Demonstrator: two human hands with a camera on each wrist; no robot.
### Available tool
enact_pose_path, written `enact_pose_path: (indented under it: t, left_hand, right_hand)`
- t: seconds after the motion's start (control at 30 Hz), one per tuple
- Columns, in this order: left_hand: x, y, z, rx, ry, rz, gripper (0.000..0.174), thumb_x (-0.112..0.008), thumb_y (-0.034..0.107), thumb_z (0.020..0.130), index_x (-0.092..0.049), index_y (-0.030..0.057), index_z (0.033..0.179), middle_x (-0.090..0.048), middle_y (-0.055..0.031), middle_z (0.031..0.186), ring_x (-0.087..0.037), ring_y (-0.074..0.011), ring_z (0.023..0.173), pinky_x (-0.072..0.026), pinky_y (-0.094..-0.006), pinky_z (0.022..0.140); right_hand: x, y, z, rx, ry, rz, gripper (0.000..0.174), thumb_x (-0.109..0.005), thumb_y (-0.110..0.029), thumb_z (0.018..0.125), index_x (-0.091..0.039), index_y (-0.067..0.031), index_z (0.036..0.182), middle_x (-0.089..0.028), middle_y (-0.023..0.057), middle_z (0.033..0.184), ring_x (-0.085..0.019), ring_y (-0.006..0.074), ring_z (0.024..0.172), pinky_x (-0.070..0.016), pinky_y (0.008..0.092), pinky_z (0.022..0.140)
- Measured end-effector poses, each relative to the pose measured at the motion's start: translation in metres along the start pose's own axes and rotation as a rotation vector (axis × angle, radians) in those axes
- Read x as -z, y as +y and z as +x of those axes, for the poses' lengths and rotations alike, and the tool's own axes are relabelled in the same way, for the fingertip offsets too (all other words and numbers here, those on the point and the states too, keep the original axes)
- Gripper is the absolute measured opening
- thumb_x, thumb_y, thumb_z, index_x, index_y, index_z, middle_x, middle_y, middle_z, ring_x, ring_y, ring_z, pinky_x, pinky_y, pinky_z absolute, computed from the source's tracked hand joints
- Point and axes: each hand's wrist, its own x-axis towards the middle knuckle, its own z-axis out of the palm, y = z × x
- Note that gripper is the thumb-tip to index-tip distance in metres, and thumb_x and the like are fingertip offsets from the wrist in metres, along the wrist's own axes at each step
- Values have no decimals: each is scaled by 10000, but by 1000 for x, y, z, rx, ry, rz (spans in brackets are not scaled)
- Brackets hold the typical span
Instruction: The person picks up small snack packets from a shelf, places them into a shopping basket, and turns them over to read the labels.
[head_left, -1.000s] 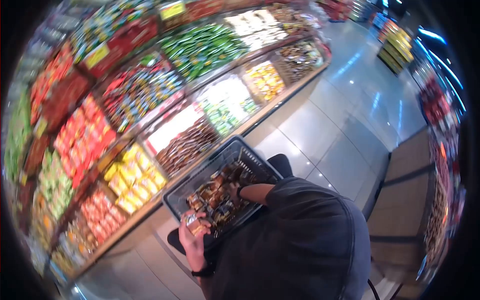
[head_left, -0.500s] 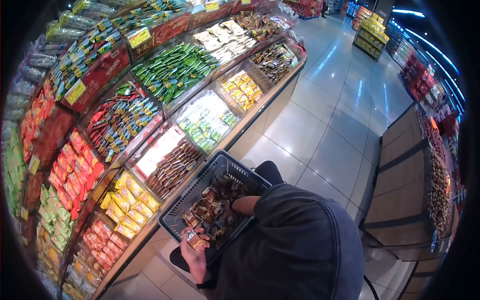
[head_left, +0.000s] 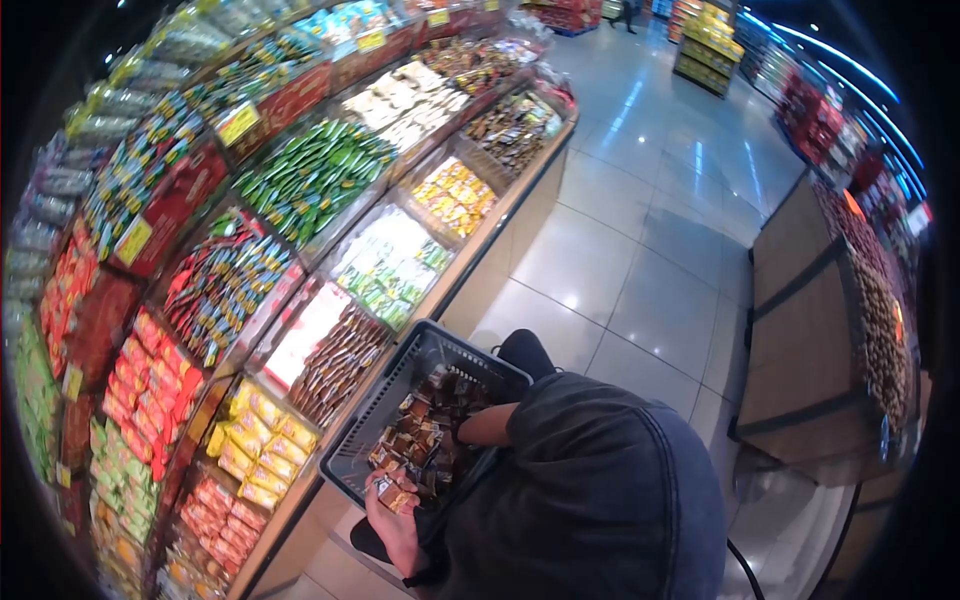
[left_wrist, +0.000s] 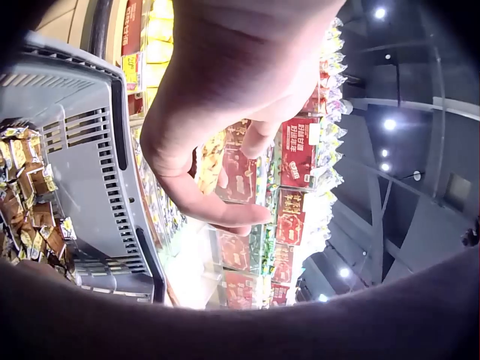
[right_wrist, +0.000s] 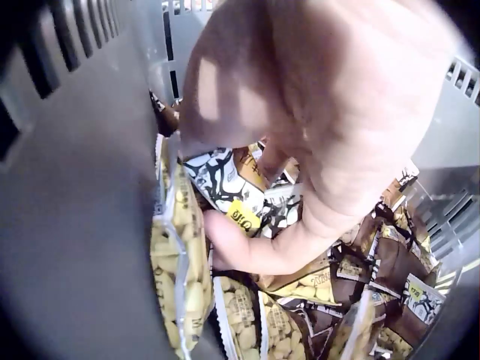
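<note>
A grey plastic basket (head_left: 480, 350) holds a heap of small brown snack packets (head_left: 415, 430). At its near left corner, my left hand (head_left: 393, 530) holds some brown and gold snack packets (head_left: 396, 494) between thumb and curled fingers. The left wrist view shows the thumb and fingers bent around them, with only a slim part of a packet visible. My right hand (right_wrist: 322, 142) reaches down inside the basket. Its thumb and fingers close around a packet with a black and white pattern and a yellow label (right_wrist: 244, 214). Other packets with nuts pictured on them (right_wrist: 180, 270) lie around that hand.
On the left runs a long sloping shop display with bins of yellow packets (head_left: 262, 440), red packets (head_left: 150, 385) and green packets (head_left: 315, 175). A wooden stand (head_left: 810, 350) is at the right. Tiled floor (head_left: 630, 270) stretches between them, with a yellow stand (head_left: 708, 50) farther off.
The head view has shifted, so the basket sits lower and the shelves farther left. The left hand keeps its packets at the basket's corner; the right hand stays among the heap.
</note>
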Motion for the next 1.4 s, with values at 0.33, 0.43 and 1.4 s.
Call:
enact_pose_path:
  t: [0.33,0.43,1.4]
  left_hand:
    - [33,-26,58,94,258,69,382,-572,468,933,-563,154,1150,-665,-83,1019,-624,-224,818,-505,-323,716]
    - [9,-31,66,109,299,97,331,-581,444,929,-563,150,1080,-643,-66,946,-601,-215,815,-469,-303,705]
    - [-23,-21,34,112,52,-36,508,-557,519,985,-591,142,1324,-683,-67,1188,-682,-227,1031,-577,-434,842]
  right_hand:
    - [81,-66,-99,275,430,421,383,-820,-113,700,-647,-51,1036,-714,133,925,-670,231,822,-528,431,713]
    - [90,-77,-116,276,687,143,438,-861,-188,665,-675,-81,1046,-702,101,892,-660,274,810,-528,416,725]
    - [52,-215,-184,465,426,821,588,-675,-57,950,-376,-77,1456,-605,28,1219,-574,122,1139,-496,294,951]
